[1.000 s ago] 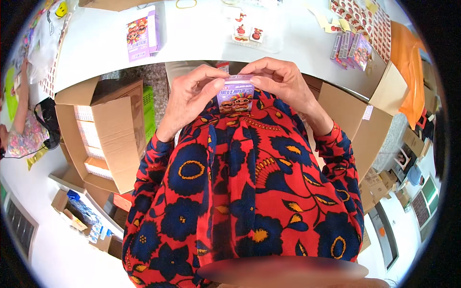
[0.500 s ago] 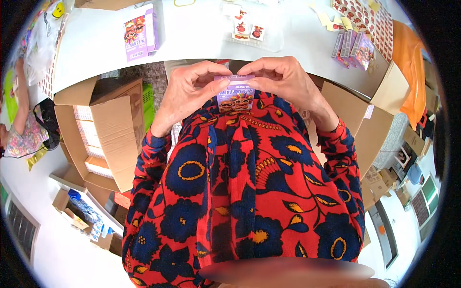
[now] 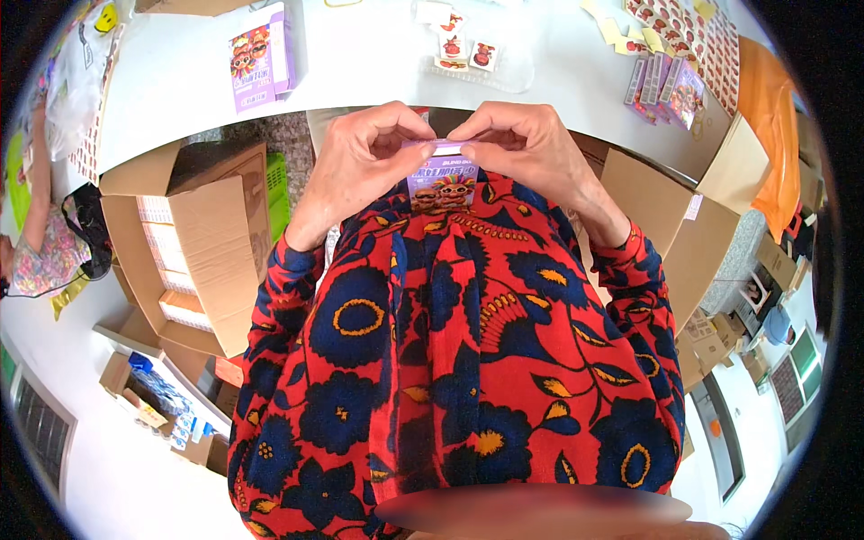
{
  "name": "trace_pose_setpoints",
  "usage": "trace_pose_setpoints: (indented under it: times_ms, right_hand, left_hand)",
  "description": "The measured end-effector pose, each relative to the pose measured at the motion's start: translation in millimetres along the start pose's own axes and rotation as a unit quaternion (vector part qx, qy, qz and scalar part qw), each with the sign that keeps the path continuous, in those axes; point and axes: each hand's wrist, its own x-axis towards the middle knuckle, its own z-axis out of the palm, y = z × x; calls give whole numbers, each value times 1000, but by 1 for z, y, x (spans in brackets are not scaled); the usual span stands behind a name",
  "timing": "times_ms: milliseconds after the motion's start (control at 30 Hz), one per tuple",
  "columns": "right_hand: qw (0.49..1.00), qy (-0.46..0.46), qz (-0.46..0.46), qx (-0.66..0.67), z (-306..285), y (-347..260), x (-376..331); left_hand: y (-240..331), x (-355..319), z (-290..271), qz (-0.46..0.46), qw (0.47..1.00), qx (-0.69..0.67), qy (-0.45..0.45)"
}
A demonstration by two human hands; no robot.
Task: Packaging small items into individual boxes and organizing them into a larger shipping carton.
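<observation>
A small purple printed box (image 3: 442, 183) stands upright between my hands, close to my body at the table's front edge. Cartoon figures cover its lower front, and its top end is toward my fingers. My left hand (image 3: 364, 157) pinches the top left corner, thumb on the near side and fingers curled behind. On the top right corner, my right hand (image 3: 531, 153) grips in the same way. A white strip shows at the top edge between the thumbs. The fingertips behind the box are partly hidden.
On the white table (image 3: 360, 67) lie a flat purple carton (image 3: 261, 63), a clear tray (image 3: 504, 67) with picture cards, several small purple boxes (image 3: 661, 90) and sticker sheets (image 3: 693, 31). Open cardboard boxes (image 3: 211, 261) flank me. Another person's arm (image 3: 38, 171) is at far left.
The top flap of the box has folded down out of sight under my thumbs and fingers. Both hands have barely shifted.
</observation>
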Motion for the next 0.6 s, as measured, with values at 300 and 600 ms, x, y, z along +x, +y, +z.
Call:
trace_pose_setpoints:
  times_ms: [300,600]
  right_hand:
    - [974,37,-130,-184,8,17,-2]
    - [927,86,-279,-235,12,43,-9]
  left_hand:
    - [-9,-5,3,11,1000,-18,3]
    - [-30,-22,18,180,962,163,127]
